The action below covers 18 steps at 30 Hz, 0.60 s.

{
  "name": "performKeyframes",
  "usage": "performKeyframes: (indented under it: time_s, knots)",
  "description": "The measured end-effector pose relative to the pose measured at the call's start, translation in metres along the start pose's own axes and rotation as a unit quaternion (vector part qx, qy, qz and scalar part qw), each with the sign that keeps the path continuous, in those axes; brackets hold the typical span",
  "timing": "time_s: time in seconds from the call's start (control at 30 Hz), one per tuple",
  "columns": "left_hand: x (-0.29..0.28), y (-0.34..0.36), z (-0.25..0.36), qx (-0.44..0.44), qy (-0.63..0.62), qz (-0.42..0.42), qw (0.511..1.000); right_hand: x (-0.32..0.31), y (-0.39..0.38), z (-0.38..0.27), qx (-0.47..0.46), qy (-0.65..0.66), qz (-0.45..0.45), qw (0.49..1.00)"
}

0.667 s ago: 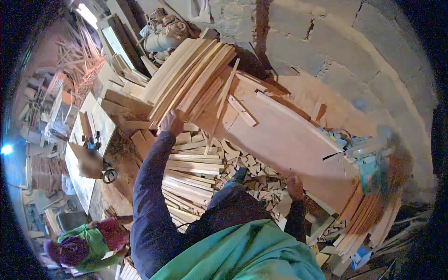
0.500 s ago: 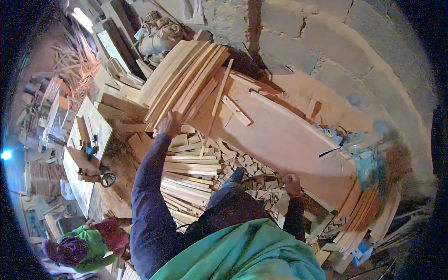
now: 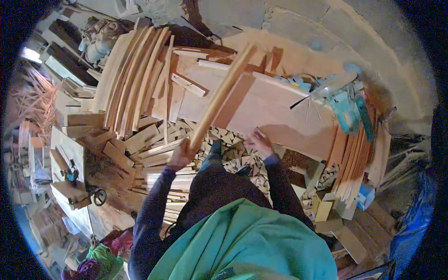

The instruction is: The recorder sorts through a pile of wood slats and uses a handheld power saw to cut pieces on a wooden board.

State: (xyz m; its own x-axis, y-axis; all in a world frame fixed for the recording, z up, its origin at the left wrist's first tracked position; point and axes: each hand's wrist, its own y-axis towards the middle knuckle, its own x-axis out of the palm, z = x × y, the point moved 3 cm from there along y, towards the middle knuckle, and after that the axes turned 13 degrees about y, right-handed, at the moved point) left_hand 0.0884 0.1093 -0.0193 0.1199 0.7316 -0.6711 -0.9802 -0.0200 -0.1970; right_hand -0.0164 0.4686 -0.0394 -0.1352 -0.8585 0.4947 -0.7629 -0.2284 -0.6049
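Note:
Near its lower end, my left hand (image 3: 182,155) is closed around a long, slightly curved wooden strip (image 3: 223,94), which slants up and away over the broad flat board (image 3: 289,114). By the near edge of that board my right hand (image 3: 260,143) is open, its fingers spread and nothing in it. Left of the held strip lies a stack of similar curved strips (image 3: 133,77). A thin batten (image 3: 168,88) rests beside that stack, and a short wooden piece (image 3: 188,85) with a dark mark lies on the board.
A teal power tool (image 3: 345,114) sits at the board's right end, above more stacked strips (image 3: 352,161). Wood offcuts (image 3: 233,156) cover the floor around my feet. At left is a machine table with a handwheel (image 3: 98,197); a person in green (image 3: 103,256) is lower left. A block wall (image 3: 298,23) stands behind.
My left hand has brought a strip away from the left stack and over the board. My right hand has moved left along the near edge and opened. The view has shifted right.

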Motion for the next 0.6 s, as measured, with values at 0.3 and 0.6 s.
performKeyframes:
  time_s: [0.3,0.6]
  knots:
    - [0.060,0.029,0.095,-0.010,-0.041,-0.047,0.998,0.111,0.003,0.025,-0.020,0.136,-0.019,0.990]
    - [0.085,0.030,0.072,-0.058,-0.224,0.018,0.973,0.111,0.002,0.029,-0.098,0.028,-0.028,0.994]
